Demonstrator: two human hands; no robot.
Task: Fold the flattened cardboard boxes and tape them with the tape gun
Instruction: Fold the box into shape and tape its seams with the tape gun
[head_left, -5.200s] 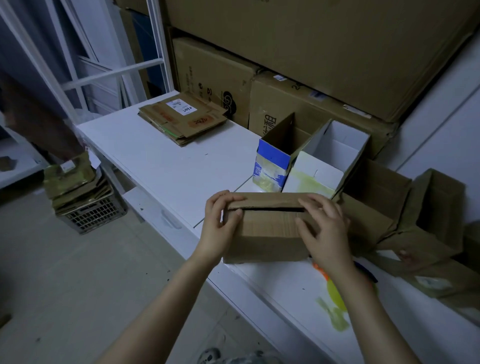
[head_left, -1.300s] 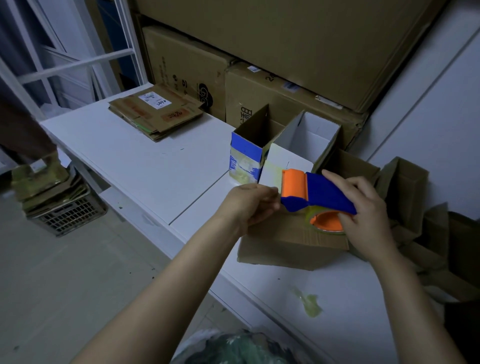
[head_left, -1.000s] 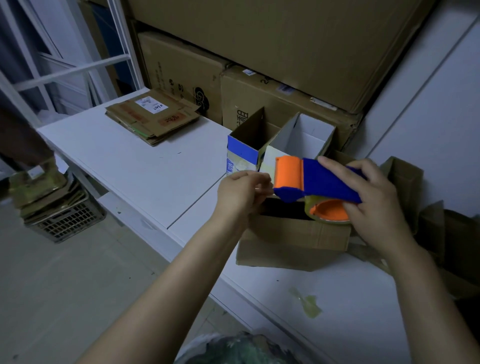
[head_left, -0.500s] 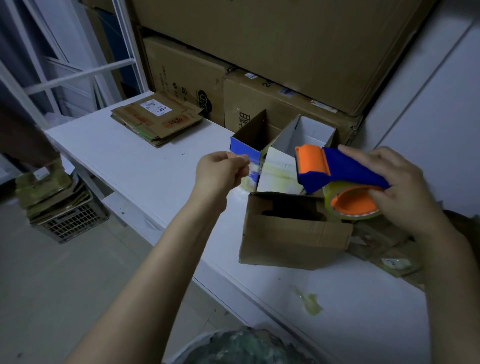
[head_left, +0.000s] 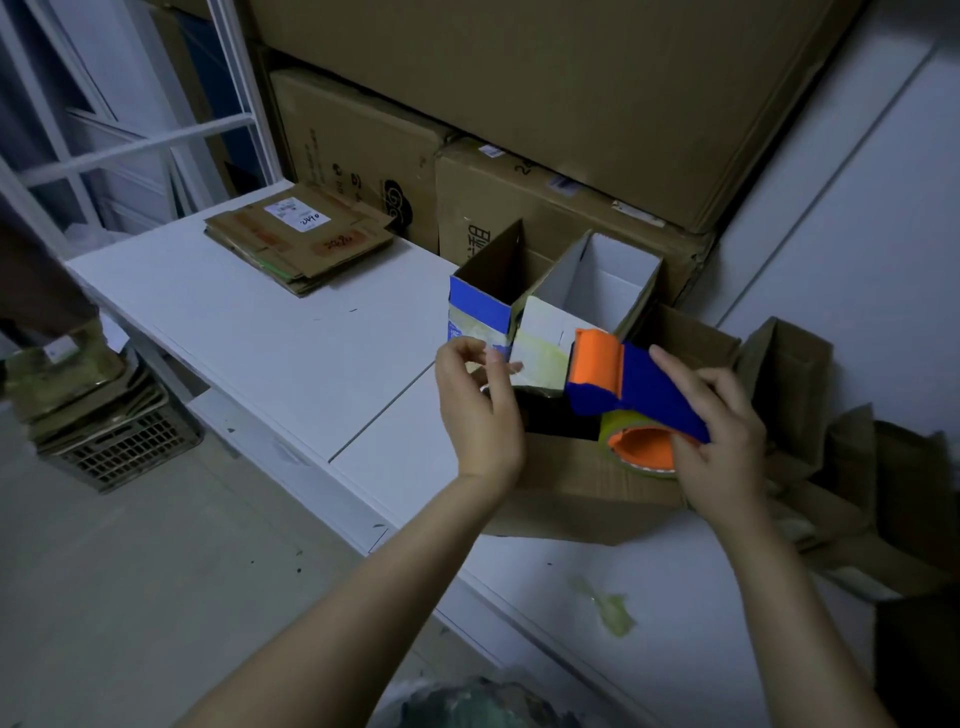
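A small brown cardboard box (head_left: 582, 493) stands on the white table (head_left: 291, 353) with its top flaps partly open. Above it my right hand (head_left: 722, 452) grips a blue and orange tape gun (head_left: 628, 387) with its tape roll (head_left: 641, 449) underneath. My left hand (head_left: 480, 410) is at the box's left top edge, thumb and fingers pinched together on the end of the clear tape, which barely shows. A stack of flattened cardboard boxes (head_left: 301, 236) lies at the table's far left.
An open blue box (head_left: 480, 312) and an open white box (head_left: 597, 291) stand behind the brown one. Folded brown boxes (head_left: 784, 374) crowd the right. Large cartons (head_left: 519, 104) line the back wall. A tape scrap (head_left: 608, 608) lies near the front edge; a crate (head_left: 119, 447) sits on the floor.
My left hand, which had pulled out to the left, has come back to the box's left edge. The tape gun has dropped lower, closer to the box top.
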